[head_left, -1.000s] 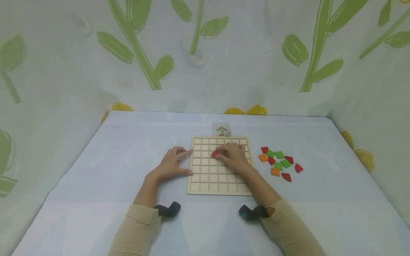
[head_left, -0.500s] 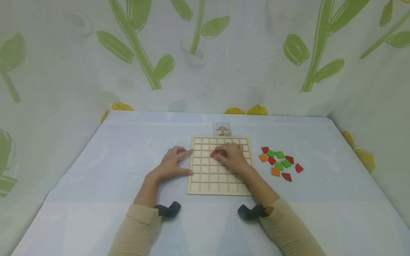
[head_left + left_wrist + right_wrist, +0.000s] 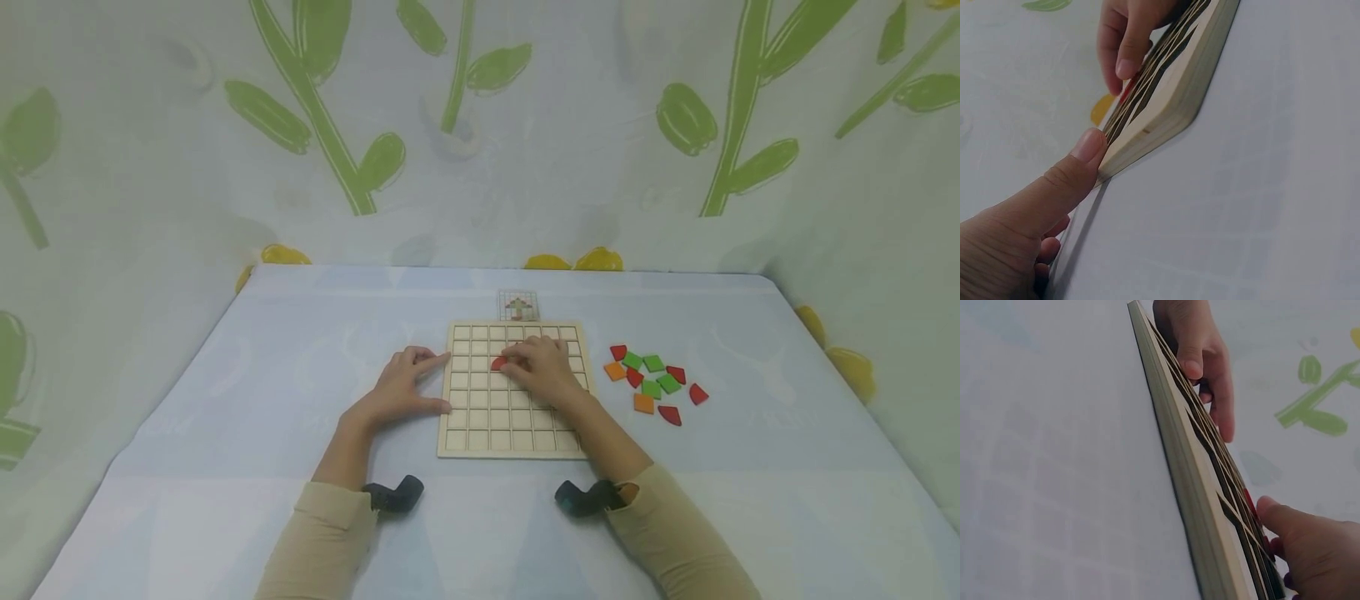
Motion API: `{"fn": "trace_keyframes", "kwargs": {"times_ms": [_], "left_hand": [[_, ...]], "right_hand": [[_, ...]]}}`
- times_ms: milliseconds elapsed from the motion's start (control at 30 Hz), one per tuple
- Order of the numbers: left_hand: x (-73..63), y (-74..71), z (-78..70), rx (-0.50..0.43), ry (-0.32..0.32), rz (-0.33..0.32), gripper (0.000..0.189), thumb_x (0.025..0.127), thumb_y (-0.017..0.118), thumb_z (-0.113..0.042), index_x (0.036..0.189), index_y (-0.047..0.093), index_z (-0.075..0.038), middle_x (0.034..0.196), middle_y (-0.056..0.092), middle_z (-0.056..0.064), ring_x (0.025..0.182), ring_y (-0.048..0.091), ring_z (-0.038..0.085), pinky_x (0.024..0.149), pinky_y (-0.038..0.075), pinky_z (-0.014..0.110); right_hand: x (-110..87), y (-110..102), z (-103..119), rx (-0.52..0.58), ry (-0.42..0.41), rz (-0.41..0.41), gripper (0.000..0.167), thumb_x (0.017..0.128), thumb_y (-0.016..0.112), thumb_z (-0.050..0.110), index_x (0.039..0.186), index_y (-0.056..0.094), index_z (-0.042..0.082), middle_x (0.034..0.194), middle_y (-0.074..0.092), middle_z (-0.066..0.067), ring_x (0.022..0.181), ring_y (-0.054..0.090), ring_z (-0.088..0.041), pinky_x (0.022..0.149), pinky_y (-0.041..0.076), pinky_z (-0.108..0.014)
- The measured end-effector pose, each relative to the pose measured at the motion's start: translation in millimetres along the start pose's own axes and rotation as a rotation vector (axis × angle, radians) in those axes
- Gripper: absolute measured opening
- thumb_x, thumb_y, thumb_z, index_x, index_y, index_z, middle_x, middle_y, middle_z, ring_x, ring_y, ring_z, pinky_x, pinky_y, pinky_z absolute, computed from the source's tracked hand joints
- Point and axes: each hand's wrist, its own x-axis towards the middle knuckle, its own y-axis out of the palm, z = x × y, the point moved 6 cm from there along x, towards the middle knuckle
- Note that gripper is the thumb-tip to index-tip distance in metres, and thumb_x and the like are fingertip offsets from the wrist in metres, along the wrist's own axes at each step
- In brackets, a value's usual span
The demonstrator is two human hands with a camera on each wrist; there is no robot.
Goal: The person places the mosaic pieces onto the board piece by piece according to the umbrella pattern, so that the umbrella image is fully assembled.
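Note:
A pale wooden grid board (image 3: 480,421) lies flat on the table. My right hand (image 3: 549,367) reaches over its upper middle and pinches a red quarter-round tile (image 3: 498,363) between thumb and fingers, at the grid. Part of the tile is hidden by the fingertips; whether it sits fully in a cell I cannot tell. A trace of red also shows behind the index finger. At the board's left edge, my left hand (image 3: 399,387) rests with thumb and index finger stretched apart, touching the rim. The left wrist view shows that thumb (image 3: 1088,147) against the board's side.
Right of the board lie loose tiles: several red quarter-rounds (image 3: 671,415), several green squares (image 3: 650,389) and two orange squares (image 3: 643,403). A small pattern card (image 3: 517,305) with a gridded picture lies beyond the board's far edge.
The right hand and the red tile have shifted very slightly left over the grid. My left hand stays at the board's edge.

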Motion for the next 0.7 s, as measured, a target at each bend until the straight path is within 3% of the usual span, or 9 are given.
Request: {"fn": "trace_keyframes", "kwargs": {"times_ms": [167,467,700], "left_hand": [[-0.1,0.3,-0.1,0.001,0.011,-0.005,0.088,0.068,0.080,-0.050,0.143,0.044,-0.022,0.129,0.041,0.007,0.114,0.038,0.025,0.095,0.034,0.044],[0.3,0.7,-1.8,0.013,0.034,-0.005,0.088,0.069,0.080,-0.048,0.143,0.043,-0.020,0.129,0.041,0.008,0.115,0.038,0.026,0.096,0.034,0.044],[0.4,-0.6,-1.1,0.013,0.021,-0.006,0.089,0.068,0.079,-0.051,0.143,0.044,-0.020,0.129,0.041,0.007,0.114,0.038,0.025,0.095,0.034,0.045]], "right_hand": [[-3.0,-4.0,-0.6,0.026,-0.007,-0.028,0.027,0.085,0.070,0.030,0.108,0.071,0.016,0.100,0.067,-0.002,0.095,0.055,-0.022,0.090,0.029,-0.047],[-11.2,-11.9,-6.9,0.041,-0.059,-0.102,0.023,0.081,0.075,0.027,0.100,0.073,0.014,0.079,0.062,0.002,0.079,0.055,-0.017,0.088,0.029,-0.047],[-15.6,-19.2,-13.6,0.092,-0.065,-0.124,0.023,0.079,0.076,0.027,0.098,0.074,0.013,0.072,0.060,0.003,0.080,0.054,-0.017,0.087,0.026,-0.046]]}}
